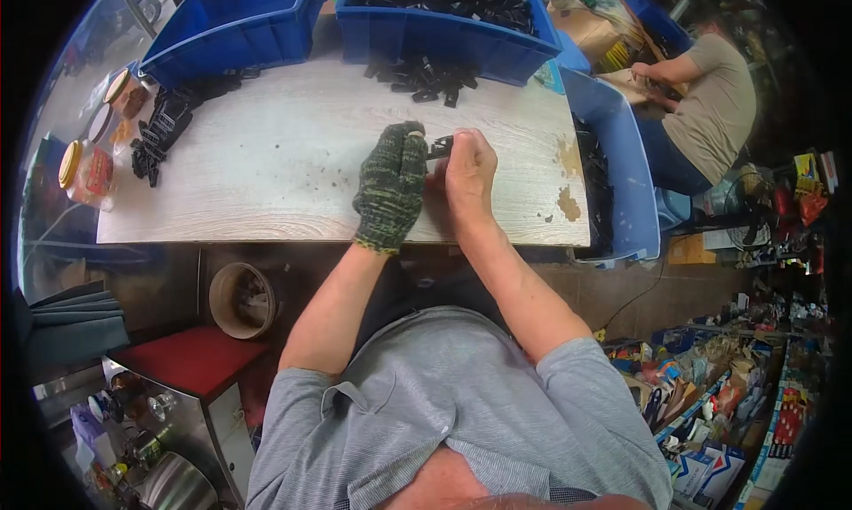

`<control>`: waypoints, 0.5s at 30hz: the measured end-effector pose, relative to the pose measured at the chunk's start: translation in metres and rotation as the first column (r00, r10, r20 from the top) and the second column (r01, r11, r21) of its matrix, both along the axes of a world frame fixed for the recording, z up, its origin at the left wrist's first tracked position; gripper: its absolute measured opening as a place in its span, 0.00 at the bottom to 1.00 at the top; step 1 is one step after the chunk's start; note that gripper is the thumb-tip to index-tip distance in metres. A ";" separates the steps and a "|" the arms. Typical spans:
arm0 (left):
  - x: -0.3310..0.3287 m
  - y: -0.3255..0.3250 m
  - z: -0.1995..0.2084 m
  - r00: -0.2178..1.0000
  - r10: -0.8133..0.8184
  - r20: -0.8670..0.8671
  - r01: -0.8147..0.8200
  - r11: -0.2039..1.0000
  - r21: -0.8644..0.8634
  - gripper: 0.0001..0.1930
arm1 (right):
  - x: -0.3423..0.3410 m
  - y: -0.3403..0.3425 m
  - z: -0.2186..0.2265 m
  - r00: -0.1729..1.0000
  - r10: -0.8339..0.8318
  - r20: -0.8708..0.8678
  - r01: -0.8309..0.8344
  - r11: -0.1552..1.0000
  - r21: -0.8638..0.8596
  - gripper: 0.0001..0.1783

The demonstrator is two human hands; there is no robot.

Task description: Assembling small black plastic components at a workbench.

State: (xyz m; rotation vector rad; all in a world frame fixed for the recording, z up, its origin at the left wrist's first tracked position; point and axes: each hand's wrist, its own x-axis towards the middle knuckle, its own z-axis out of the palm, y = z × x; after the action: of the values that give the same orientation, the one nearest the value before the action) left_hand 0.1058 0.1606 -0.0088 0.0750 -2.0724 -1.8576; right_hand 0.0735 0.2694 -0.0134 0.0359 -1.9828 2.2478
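My left hand (389, 190), in a dark green-grey knitted glove with bare fingertips, is closed at the near middle of the table. Beside it my bare right hand (470, 174) pinches a small black plastic part (440, 147) between thumb and fingers. The part bridges the gap between both hands, its left end at the gloved fingers, which hide how they grip it. Beyond the hands lies a loose pile of similar black parts (430, 78). More black parts (162, 124) are strung along the table's left side.
The pale wood-grain table (284, 177) carries a blue bin (426, 29) full of black parts and another blue bin (235, 41). Lidded jars (89, 174) stand at the left edge. A lighter blue bin (632, 186) is at the right; a person (710, 102) sits beyond it.
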 end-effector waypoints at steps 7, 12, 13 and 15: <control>-0.005 0.017 -0.011 0.982 0.119 -0.150 -0.152 0.961 -0.231 0.16 | 0.004 0.004 0.007 1.000 0.002 0.026 -0.002 1.000 0.005 0.17; -0.002 -0.006 -0.004 0.992 0.066 -0.111 -0.094 0.957 -0.275 0.18 | -0.002 0.003 -0.004 1.000 -0.026 0.010 0.025 0.999 0.046 0.16; -0.001 -0.008 -0.001 0.997 0.066 -0.045 -0.075 0.965 -0.251 0.18 | -0.002 0.002 -0.005 1.000 -0.021 0.008 0.021 0.998 0.055 0.15; -0.005 -0.002 -0.016 0.982 0.111 -0.151 -0.157 0.926 -0.343 0.17 | 0.002 0.001 0.000 0.999 -0.036 0.004 0.036 0.998 0.053 0.15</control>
State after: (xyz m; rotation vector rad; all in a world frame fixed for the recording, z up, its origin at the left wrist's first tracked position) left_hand 0.1010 0.1583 -0.0251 0.0051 -2.2139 -1.3491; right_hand 0.0753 0.2702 -0.0131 0.0008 -2.0283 2.1760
